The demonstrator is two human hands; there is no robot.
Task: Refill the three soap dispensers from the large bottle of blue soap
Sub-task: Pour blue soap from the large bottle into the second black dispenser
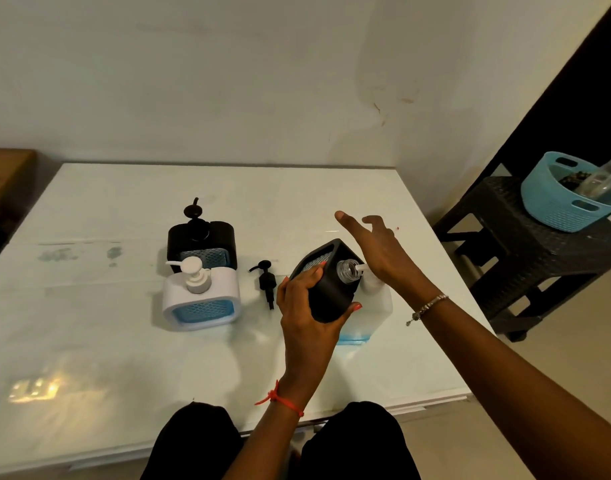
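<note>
My left hand (306, 313) grips a black soap dispenser (326, 284) with its pump off, tilted so its clear open neck (347, 270) meets the white nozzle of the large soap bottle (373, 303). That bottle stands behind it, with blue soap low in its base. My right hand (377, 247) rests palm-down on the bottle's pump top, fingers spread. The removed black pump (266, 282) lies on the table to the left. A white dispenser (201, 297) and a second black dispenser (202, 245), both with pumps on and showing blue soap, stand further left.
The white table (124, 341) runs to a wall behind, and its near edge is at my knees. At the right, a dark woven stool (526, 251) carries a light blue basket (560, 199). A brown box (6, 174) sits off the far left.
</note>
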